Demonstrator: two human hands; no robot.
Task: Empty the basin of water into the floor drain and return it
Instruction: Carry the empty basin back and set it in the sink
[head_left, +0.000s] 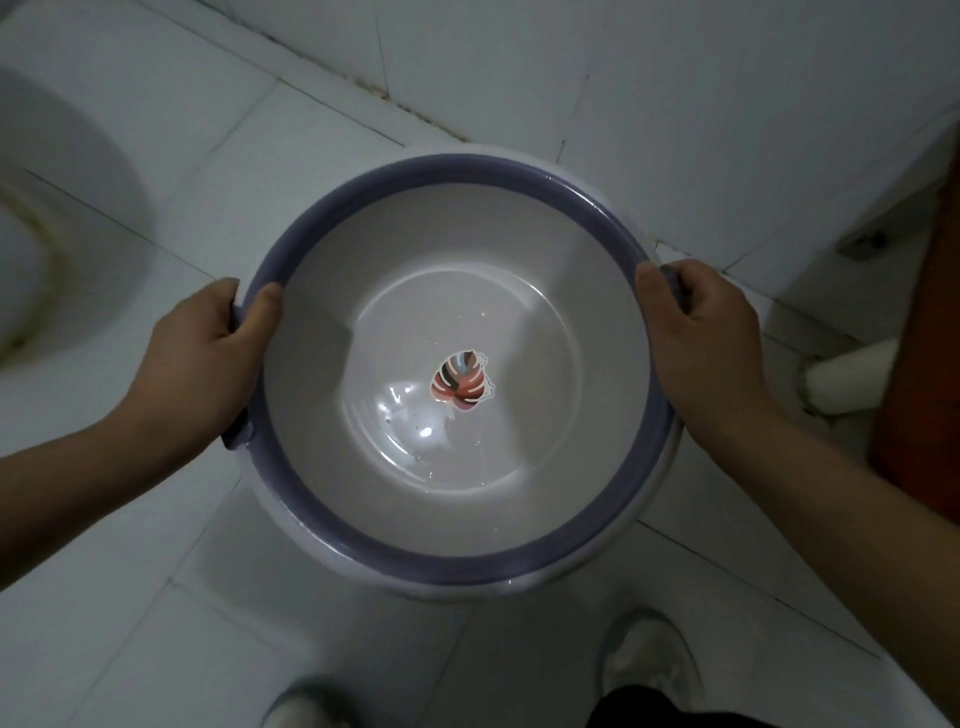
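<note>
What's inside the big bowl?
Inside the basin: a colourful leaf picture on the bottom and a few shiny wet patches. Whatever is on the floor beneath it is hidden.

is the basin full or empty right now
Nearly empty: the basin held level by both hands shows only droplets and a thin film around the leaf sticker.
</note>
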